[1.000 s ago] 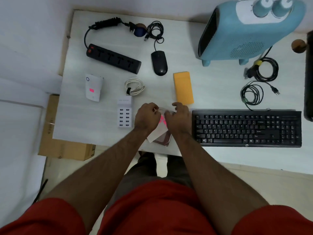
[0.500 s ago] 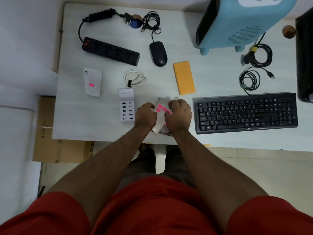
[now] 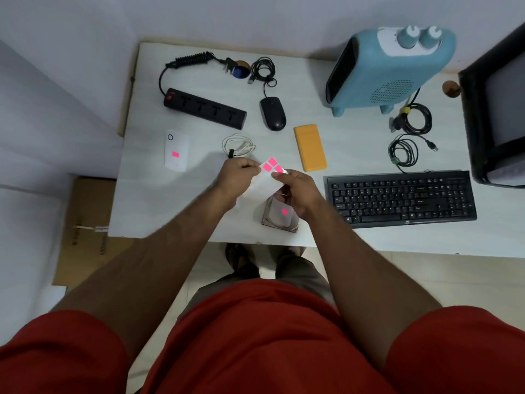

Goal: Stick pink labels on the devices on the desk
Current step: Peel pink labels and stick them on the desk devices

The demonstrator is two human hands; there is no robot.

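Head view: both hands are holding a white label sheet (image 3: 262, 182) w/ pink labels (image 3: 272, 165) above the tabletop (image 3: 147, 200), near its front edge. Left hand (image 3: 237, 177) is pinching the sheet's left edge; right hand (image 3: 298, 191) is gripping its right side. A labelled hard drive (image 3: 279, 216) is lying just below the right hand. A white device (image 3: 176, 150) w/ pink label is sitting toward the left edge.

The black-framed monitor (image 3: 495, 115) is cut off by the frame's right edge, the right hand (image 3: 298, 191) hides part of the silver hard drive (image 3: 279, 220), and the blurred left hand (image 3: 237, 177) covers the white charging hub entirely.
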